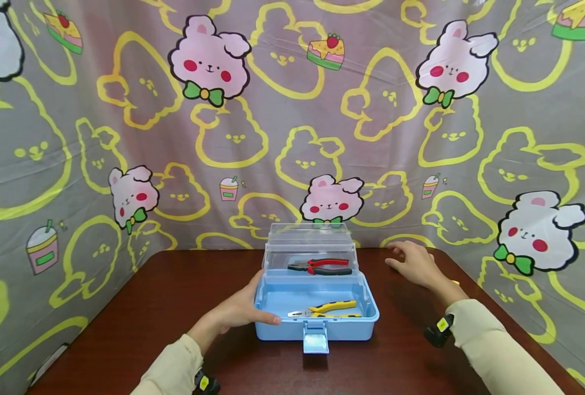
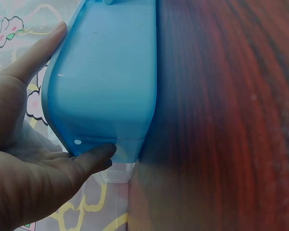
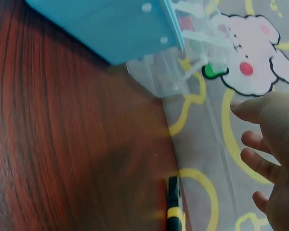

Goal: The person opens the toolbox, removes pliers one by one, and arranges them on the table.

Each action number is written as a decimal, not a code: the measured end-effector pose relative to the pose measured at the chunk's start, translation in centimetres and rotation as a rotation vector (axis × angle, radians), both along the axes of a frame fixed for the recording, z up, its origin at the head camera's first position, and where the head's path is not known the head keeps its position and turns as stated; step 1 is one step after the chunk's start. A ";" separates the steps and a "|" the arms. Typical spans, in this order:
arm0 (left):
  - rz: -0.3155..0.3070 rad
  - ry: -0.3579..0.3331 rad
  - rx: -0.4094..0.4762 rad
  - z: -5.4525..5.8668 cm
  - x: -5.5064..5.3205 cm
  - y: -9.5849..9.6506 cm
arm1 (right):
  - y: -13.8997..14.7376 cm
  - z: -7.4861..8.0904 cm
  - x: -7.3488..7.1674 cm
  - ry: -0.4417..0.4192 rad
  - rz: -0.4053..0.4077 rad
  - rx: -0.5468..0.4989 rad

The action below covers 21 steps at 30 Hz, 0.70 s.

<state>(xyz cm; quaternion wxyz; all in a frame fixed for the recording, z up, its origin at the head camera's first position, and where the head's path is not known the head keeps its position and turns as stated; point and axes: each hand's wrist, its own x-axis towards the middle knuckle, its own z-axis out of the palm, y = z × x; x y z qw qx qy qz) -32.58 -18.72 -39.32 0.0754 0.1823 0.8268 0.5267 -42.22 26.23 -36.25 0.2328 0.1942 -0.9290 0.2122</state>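
A light blue toolbox (image 1: 341, 330) stands on the table with its clear lid raised. My left hand (image 1: 245, 307) grips its left side, thumb (image 2: 43, 53) at the front rim and fingers (image 2: 98, 156) against the side wall toward the back. Inside the box lie pliers with yellow-and-black handles (image 1: 333, 306), next to another yellow-handled piece. Pliers with red and black handles (image 1: 324, 270) rest in the upper clear tray. To the right of the box, my right hand (image 1: 413, 263) is held above the table, holding nothing, its fingers loosely bent.
A black-and-yellow tool (image 3: 174, 211) lies near the table edge below my right hand, mostly hidden by that arm in the head view. The box's front latch (image 1: 315, 341) hangs down. A patterned curtain (image 1: 282, 181) surrounds the dark wooden table (image 1: 174, 291).
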 end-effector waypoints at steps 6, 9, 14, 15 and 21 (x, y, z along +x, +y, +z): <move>-0.007 0.003 0.000 0.0 0.1 0.0 | -1.6 0.0 0.2 -0.033 0.023 -0.022; -0.010 0.006 -0.006 0.1 0.2 0.0 | -2.4 -0.1 0.2 -0.044 0.041 -0.033; -0.011 0.004 0.000 0.0 0.1 0.0 | -3.8 0.3 0.5 -0.029 0.087 -0.042; -0.012 0.004 0.001 0.0 0.1 0.0 | -4.1 0.4 0.5 -0.023 0.094 -0.043; -0.010 0.008 0.008 0.2 0.2 0.2 | -5.6 0.7 0.9 -0.006 0.138 -0.052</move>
